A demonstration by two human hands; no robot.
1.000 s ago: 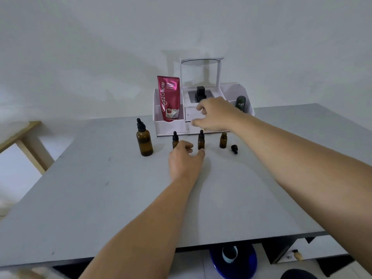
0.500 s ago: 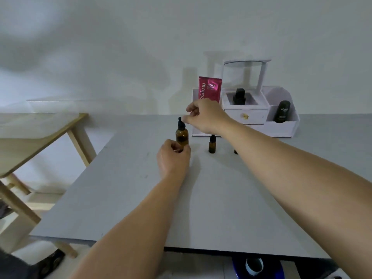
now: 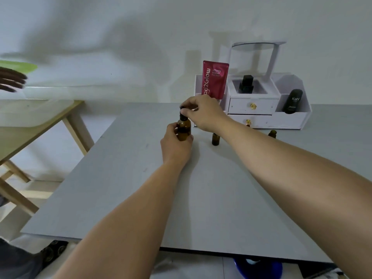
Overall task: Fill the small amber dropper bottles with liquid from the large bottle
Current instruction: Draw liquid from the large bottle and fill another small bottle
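Observation:
The large amber bottle [image 3: 184, 129] stands on the grey table [image 3: 201, 198], left of centre. My left hand [image 3: 175, 146] grips its body from the near side. My right hand [image 3: 203, 113] pinches its black dropper cap [image 3: 183, 115] from above. One small amber bottle [image 3: 215, 139] stands just right of the large one, its top hidden behind my right wrist. A second small amber bottle [image 3: 272, 133], without a cap, shows beyond my right forearm. Anything else behind that arm is hidden.
A white cosmetic organiser [image 3: 261, 109] with drawers sits at the table's far edge, holding a red pouch [image 3: 215, 79], a dark bottle [image 3: 246, 84] and a black tube [image 3: 292, 101]. A wooden table [image 3: 40, 125] with a translucent box stands to the left.
My view swung left. Both hands moved from the small bottles to the large bottle: the left hand took hold of its body and the right hand closed on its dropper cap.

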